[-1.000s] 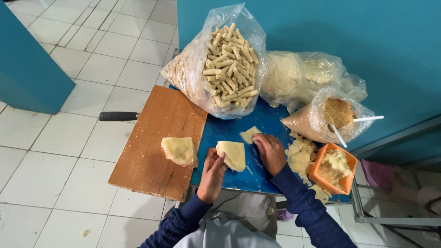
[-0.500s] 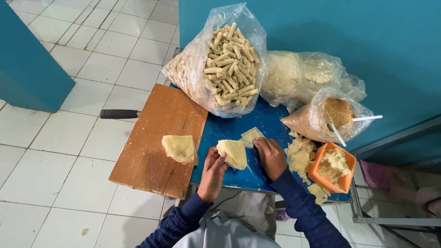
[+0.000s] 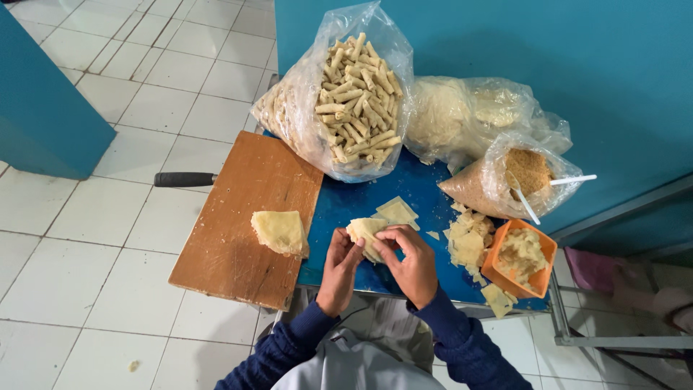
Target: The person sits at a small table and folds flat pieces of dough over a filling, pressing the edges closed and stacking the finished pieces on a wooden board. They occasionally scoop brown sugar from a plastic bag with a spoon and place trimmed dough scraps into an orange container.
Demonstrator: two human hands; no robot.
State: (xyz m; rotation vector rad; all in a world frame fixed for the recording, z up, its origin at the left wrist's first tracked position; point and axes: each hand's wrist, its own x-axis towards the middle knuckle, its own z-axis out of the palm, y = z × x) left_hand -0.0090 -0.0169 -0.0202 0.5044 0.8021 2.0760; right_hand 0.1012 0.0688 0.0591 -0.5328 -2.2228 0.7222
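White tile and teal walls

The white tiled floor (image 3: 108, 94) spreads left of the grip; a teal wall (image 3: 541, 65) rises beyond it, a teal panel (image 3: 43, 115) far left, a metal frame (image 3: 577, 339) lower right.

Blue table (image 3: 419, 195), wooden board (image 3: 238, 224), three plastic bags (image 3: 346, 94), orange tub (image 3: 523, 256), pastry sheets (image 3: 397, 211)

Both hands, left hand (image 3: 339, 261) and right hand (image 3: 413, 261), pinch a pale wrapper (image 3: 364, 232) above the blue counter (image 3: 346, 206), beside a wooden board (image 3: 238, 217).
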